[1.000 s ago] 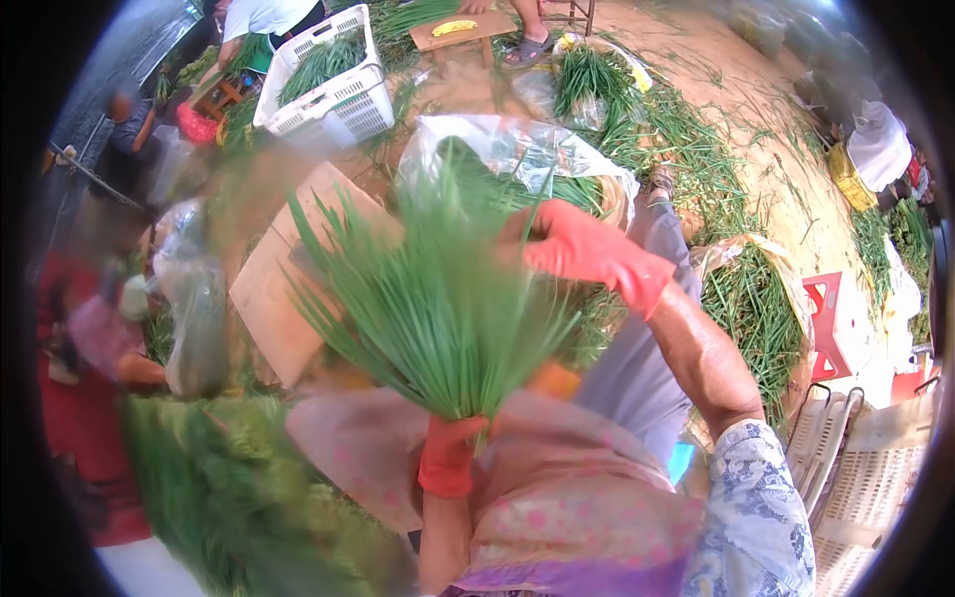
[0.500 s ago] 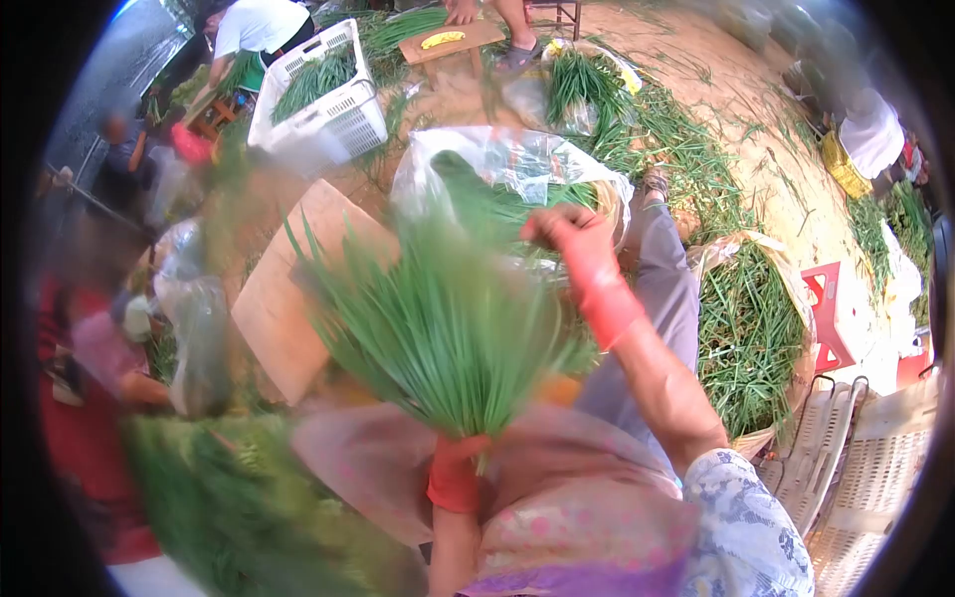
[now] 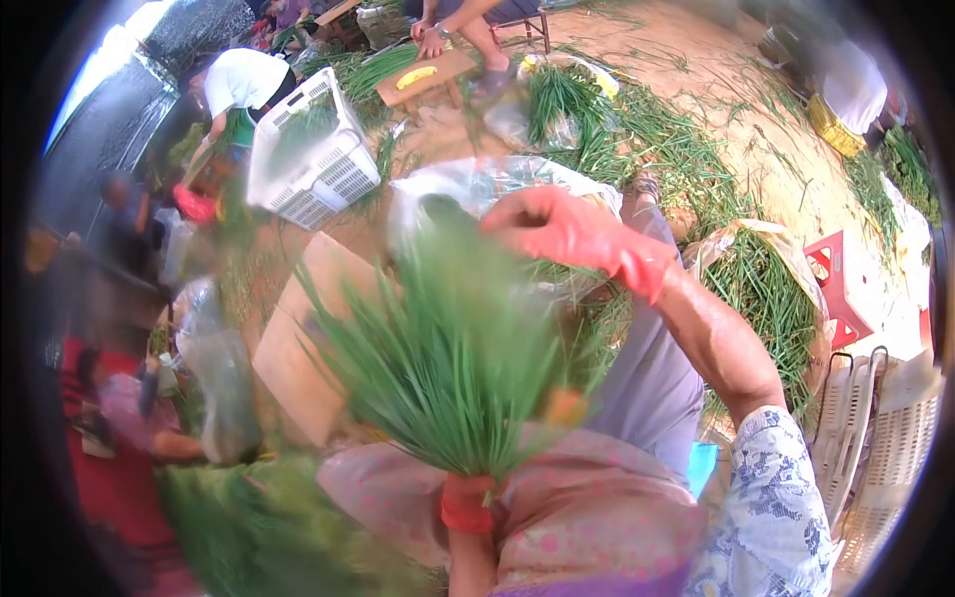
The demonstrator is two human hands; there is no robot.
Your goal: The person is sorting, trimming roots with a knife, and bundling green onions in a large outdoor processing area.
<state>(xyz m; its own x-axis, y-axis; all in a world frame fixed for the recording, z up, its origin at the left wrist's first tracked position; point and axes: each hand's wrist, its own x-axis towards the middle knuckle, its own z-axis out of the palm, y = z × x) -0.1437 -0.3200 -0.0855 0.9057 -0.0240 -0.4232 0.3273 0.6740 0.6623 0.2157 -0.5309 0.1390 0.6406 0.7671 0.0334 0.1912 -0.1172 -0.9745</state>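
Note:
My left hand (image 3: 468,504), in a red glove, is wrapped round the lower end of a fanned-out bunch of long green stalks (image 3: 453,388), just above my lap. The upper part of the bunch is blurred. My right hand (image 3: 557,229), also gloved in red, is over the tips of the bunch with its fingers bent together; what they hold, if anything, is too blurred to make out. Behind it a clear plastic bag (image 3: 497,174) lies spread, and a wooden board (image 3: 298,343) is to the left of the bunch.
A white crate (image 3: 316,189) holds greens at the upper left. A sack of stalks (image 3: 761,308) is on the right, beside a red stool (image 3: 838,289) and wicker chairs (image 3: 880,438). Other people sit or bend at the left, top and upper right.
My right hand has moved left and closer over the bunch's tips. My left hand still grips the bunch. The view has shifted somewhat, and the stalks look more spread.

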